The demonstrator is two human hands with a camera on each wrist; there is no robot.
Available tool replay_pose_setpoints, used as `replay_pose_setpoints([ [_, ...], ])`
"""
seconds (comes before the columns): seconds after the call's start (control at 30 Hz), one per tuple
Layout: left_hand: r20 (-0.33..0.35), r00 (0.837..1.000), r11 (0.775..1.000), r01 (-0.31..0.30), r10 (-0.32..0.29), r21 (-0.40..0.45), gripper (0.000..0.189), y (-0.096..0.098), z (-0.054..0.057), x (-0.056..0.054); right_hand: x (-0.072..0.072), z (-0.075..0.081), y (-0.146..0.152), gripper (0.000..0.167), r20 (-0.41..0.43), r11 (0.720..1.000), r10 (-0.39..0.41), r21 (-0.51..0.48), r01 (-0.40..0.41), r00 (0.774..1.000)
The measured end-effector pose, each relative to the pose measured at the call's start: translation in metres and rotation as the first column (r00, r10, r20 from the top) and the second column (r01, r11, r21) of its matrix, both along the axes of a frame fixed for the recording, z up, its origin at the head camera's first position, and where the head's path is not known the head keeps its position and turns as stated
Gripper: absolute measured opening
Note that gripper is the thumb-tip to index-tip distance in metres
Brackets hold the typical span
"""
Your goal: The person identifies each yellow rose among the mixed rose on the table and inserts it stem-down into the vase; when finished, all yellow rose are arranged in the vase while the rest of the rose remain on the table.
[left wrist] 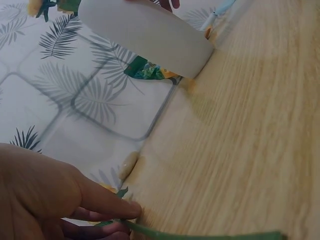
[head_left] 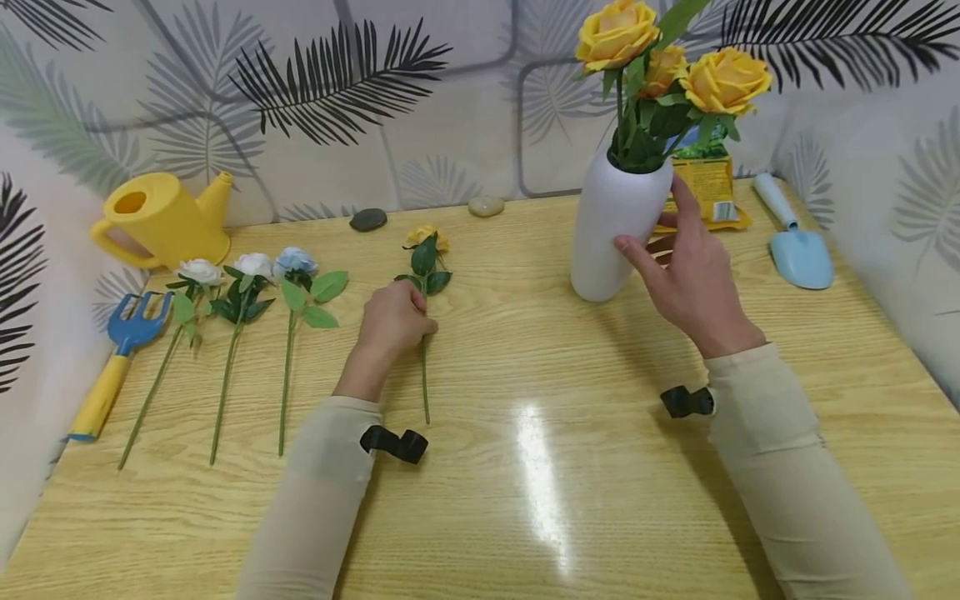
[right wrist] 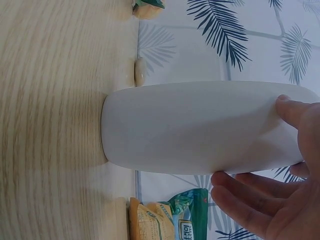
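Observation:
A tall white vase [head_left: 618,225] stands upright on the table, with several yellow roses [head_left: 723,81] in its mouth. My right hand [head_left: 693,271] grips it from the right side, the thumb on the front and the fingers along the far side, as the right wrist view of the vase [right wrist: 200,127] shows. Left of the vase, my left hand [head_left: 393,321] pinches the green stem [head_left: 425,375] of a single yellow rose [head_left: 427,238] between thumb and fingers. That stem [left wrist: 210,236] runs out past the fingertips in the left wrist view.
Left lie two white roses [head_left: 253,265], a blue rose [head_left: 296,260] and a blue-and-yellow hand fork [head_left: 123,350], below a yellow watering can [head_left: 168,221]. Two stones [head_left: 367,219] sit by the wall. A yellow-green packet [head_left: 708,187] and light-blue trowel [head_left: 801,257] are at right.

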State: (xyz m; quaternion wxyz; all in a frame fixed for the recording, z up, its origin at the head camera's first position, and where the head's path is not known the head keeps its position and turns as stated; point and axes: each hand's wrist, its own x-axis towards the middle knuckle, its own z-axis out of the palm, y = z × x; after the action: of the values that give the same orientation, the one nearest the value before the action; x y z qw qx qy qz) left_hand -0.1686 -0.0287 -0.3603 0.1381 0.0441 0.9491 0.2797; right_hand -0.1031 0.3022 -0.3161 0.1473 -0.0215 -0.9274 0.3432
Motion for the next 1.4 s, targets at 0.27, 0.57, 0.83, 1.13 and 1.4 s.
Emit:
replay_pose_setpoints([
  [0.27, -0.067, 0.998, 1.000, -0.005, 0.007, 0.031, 0.022, 0.000, 0.001, -0.001, 0.000, 0.000, 0.000, 0.086, -0.013, 1.000, 0.001, 0.005, -0.001, 1.000],
  [0.57, -0.152, 0.987, 0.991, -0.023, 0.043, 0.135, 0.023, 0.001, 0.014, 0.000, 0.002, -0.002, 0.001, 0.086, -0.009, 1.000, -0.004, -0.005, 0.004, 1.000],
  [0.83, -0.283, 0.953, 0.946, -0.014, 0.111, 0.323, 0.026, 0.010, 0.036, 0.005, 0.003, -0.003, 0.001, 0.086, -0.009, 1.000, -0.010, -0.004, 0.009, 1.000],
  [1.13, -0.414, 0.903, 0.879, 0.101, 0.116, 0.466, 0.023, 0.021, 0.052, 0.014, 0.001, -0.001, 0.001, 0.086, 0.002, 1.000, -0.007, 0.010, 0.007, 1.000],
  [1.4, -0.446, 0.880, 0.762, 0.174, 0.165, 0.624, 0.025, 0.032, 0.064, 0.019, 0.000, 0.000, 0.000, 0.087, 0.008, 1.000, -0.007, 0.026, 0.007, 1.000],
])
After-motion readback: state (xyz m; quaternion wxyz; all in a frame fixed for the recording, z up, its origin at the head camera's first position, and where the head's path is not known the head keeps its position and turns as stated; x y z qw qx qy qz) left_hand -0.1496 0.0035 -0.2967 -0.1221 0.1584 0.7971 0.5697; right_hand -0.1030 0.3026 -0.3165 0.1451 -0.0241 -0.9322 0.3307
